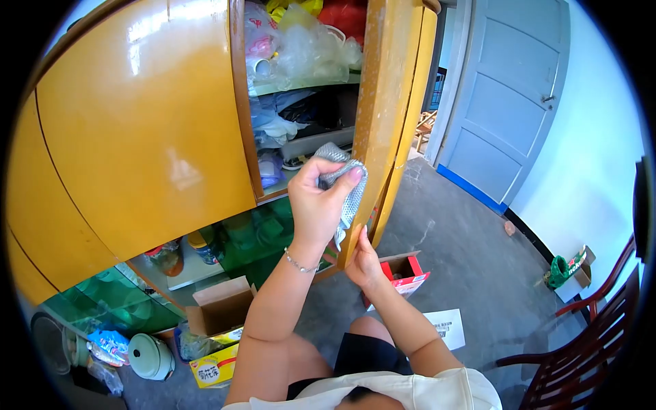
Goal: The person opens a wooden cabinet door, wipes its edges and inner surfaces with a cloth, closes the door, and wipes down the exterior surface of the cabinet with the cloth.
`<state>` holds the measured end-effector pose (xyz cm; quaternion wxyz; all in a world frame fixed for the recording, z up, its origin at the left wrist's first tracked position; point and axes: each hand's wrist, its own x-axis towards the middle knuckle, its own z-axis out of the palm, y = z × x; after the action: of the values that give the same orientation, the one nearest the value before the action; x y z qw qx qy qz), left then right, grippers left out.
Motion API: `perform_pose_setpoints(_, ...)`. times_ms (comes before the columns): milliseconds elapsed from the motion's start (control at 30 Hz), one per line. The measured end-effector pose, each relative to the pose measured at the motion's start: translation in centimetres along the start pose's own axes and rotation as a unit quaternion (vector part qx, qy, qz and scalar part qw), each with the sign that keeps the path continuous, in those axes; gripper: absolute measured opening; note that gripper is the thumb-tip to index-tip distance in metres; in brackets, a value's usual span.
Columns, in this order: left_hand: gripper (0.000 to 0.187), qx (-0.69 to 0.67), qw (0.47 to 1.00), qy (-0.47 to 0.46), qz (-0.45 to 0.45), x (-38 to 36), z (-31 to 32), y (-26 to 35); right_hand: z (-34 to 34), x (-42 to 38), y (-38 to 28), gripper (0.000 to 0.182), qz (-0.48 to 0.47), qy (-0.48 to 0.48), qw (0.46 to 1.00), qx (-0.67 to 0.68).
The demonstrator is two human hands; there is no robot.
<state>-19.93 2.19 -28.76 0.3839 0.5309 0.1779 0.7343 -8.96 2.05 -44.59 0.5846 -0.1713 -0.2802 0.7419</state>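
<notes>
My left hand (316, 205) is closed on a grey textured cloth (352, 198), pinched between thumb and fingers. The cloth is bunched up against the edge of an open yellow cabinet door (384, 102), and one corner of it hangs down. Lower on the same door, my right hand (367, 265) grips the bottom corner, thumb on the near side; its other fingers are mostly hidden behind the wood. Behind the cloth, the cabinet shelves (301, 83) hold plastic bags (301, 51) and other bundled items.
Below stand an open cardboard box (222, 311), a yellow printed box (215, 367), a pale green lidded pot (151, 357) and a red box (408, 273). Green glass panels (102, 301) line the lower cabinet. A dark wooden chair (581, 342) and a grey door (502, 96) are at right.
</notes>
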Motion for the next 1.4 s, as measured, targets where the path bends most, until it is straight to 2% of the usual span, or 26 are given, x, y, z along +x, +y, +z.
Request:
perform_pose_setpoints(33, 0.017, -0.002, 1.000, 0.008, -0.004, -0.1, -0.2, -0.2, -0.1, 0.1, 0.0, 0.052, 0.008, -0.004, 1.000, 0.016)
perform_pose_setpoints(67, 0.016, 0.003, 0.999, 0.022, -0.045, -1.1, -0.6, -0.3, 0.0, 0.3, 0.1, 0.053, 0.017, -0.010, 0.999, 0.031)
perform_pose_setpoints(133, 0.015, -0.026, 0.996, 0.040, -0.075, -3.1, -1.2, -1.7, 1.2, 0.3, -0.2, 0.048, -0.007, 0.006, 0.999, 0.031)
perform_pose_setpoints(167, 0.013, -0.088, 0.991, 0.045, -0.085, -3.7, -1.1, -2.1, 1.1, 0.3, -0.1, 0.048, -0.013, 0.005, 1.000, 0.021)
perform_pose_setpoints(267, 0.013, -0.062, 0.995, 0.040, -0.071, -1.5, -0.3, -0.4, 0.0, 0.4, 0.1, 0.048, 0.018, 0.003, 0.999, 0.030)
perform_pose_setpoints(400, 0.014, -0.144, 0.987, -0.009, -0.068, 2.5, 1.5, 3.2, 0.5, 0.1, -0.4, 0.051, 0.050, 0.010, 0.999, 0.013)
perform_pose_setpoints(467, 0.013, -0.047, 0.997, 0.004, -0.058, 1.2, 0.1, 1.5, 0.1, 0.4, -0.2, 0.051, 0.052, 0.000, 0.999, 0.010)
perform_pose_setpoints(500, 0.013, -0.050, 0.994, 0.018, -0.094, -0.3, -0.6, 0.4, 0.6, 0.3, -0.3, 0.052, 0.047, -0.010, 0.999, 0.011)
perform_pose_setpoints(600, 0.014, -0.085, 0.988, 0.033, -0.126, -4.3, -2.4, -2.6, 0.8, 0.4, 0.0, 0.049, 0.011, -0.002, 1.000, 0.004)
perform_pose_setpoints(700, 0.013, -0.080, 0.988, 0.053, -0.125, -3.0, -2.5, -2.0, 1.6, 1.0, 0.4, 0.049, 0.008, -0.015, 1.000, 0.021)
perform_pose_setpoints(733, 0.014, -0.015, 0.995, 0.049, -0.083, -1.4, -2.7, -1.4, 1.7, 1.3, 0.7, 0.049, 0.003, -0.020, 1.000, 0.021)
perform_pose_setpoints(800, 0.017, -0.093, 0.989, 0.039, -0.109, 1.6, -2.3, 0.7, 2.0, 2.1, 0.9, 0.050, 0.022, -0.015, 1.000, 0.007)
perform_pose_setpoints(900, 0.017, 0.137, 0.982, 0.111, 0.074, 2.6, -3.9, -0.5, 2.0, 4.0, 1.5, 0.053, 0.028, -0.042, 0.998, -0.035)
perform_pose_setpoints(1000, 0.017, 0.215, 0.949, 0.187, 0.132, -0.3, -7.1, -2.8, 1.6, 7.1, 2.6, 0.053, 0.054, -0.014, 0.998, -0.037)
perform_pose_setpoints(1100, 0.018, 0.108, 0.971, 0.198, 0.077, -2.3, -9.3, -3.0, 1.9, 9.0, 2.9, 0.051, 0.067, 0.031, 0.992, -0.102)
perform_pose_setpoints(1167, 0.018, 0.115, 0.972, 0.194, 0.060, -2.5, -10.3, -3.3, 1.6, 9.8, 2.8, 0.050, 0.077, 0.038, 0.987, -0.136)
perform_pose_setpoints(1267, 0.017, 0.185, 0.968, 0.155, 0.068, -2.6, -11.1, -4.1, 1.5, 10.2, 1.8, 0.049, 0.175, 0.033, 0.931, -0.318)
perform_pose_setpoints(1300, 0.017, 0.220, 0.963, 0.135, 0.077, -2.4, -11.2, -4.4, 2.7, 9.3, 1.5, 0.047, 0.149, -0.001, 0.918, -0.367)
perform_pose_setpoints(1400, 0.021, 0.284, 0.950, 0.085, 0.094, -2.0, -10.7, -5.2, 6.2, 6.6, 1.8, 0.040, -0.018, -0.087, 0.945, -0.315)
